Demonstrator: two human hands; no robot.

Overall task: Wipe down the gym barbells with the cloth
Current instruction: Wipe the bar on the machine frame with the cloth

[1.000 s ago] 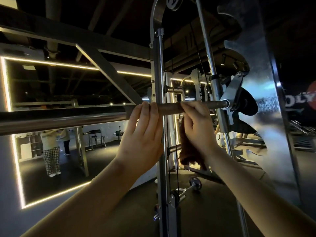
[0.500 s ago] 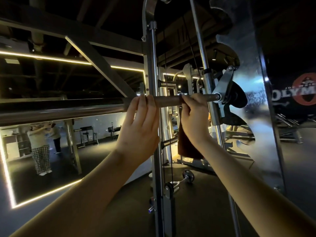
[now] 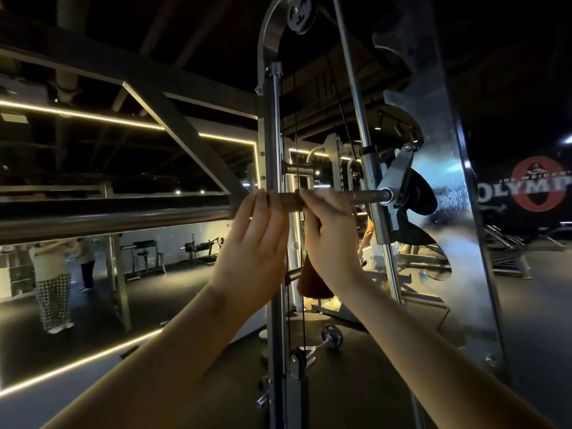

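1. Head view, layout: bar (image 3: 117, 219) horizontal, runs from the left edge to the hook (image 3: 399, 178) on the slanted rail (image 3: 353, 97). Both hands sit on its right part, just beside each other, near the post (image 3: 274, 134).
2. Left hand (image 3: 253, 243): fingers hooked over the top of the bar, gripping it bare, no cloth under it. Steadies the bar.
3. Right hand (image 3: 328, 239): fingers curled over the bar, clamping the cloth (image 3: 312, 283) against it. Most of the cloth hangs below the palm as a dark bunch. How much actually wraps the bar is hidden by the fingers.
4. Step in hand, as judged: wiping the short stretch between the hands and the hook.
5. To do it well: wrap more cloth round the bar so the underside gets contact, not only the top. Squeeze firmly and slide along the bar, twisting the wrist to reach into any knurling.
6. Hold the left grip firm so the bar does not rotate in the hook.
7. Stop short of the hook: pinch risk for fingers, snag risk for the hanging cloth.
8. Remaining, as judged: long left stretch of bar in front of the mirror (image 3: 93, 289), so shift both hands leftward next.
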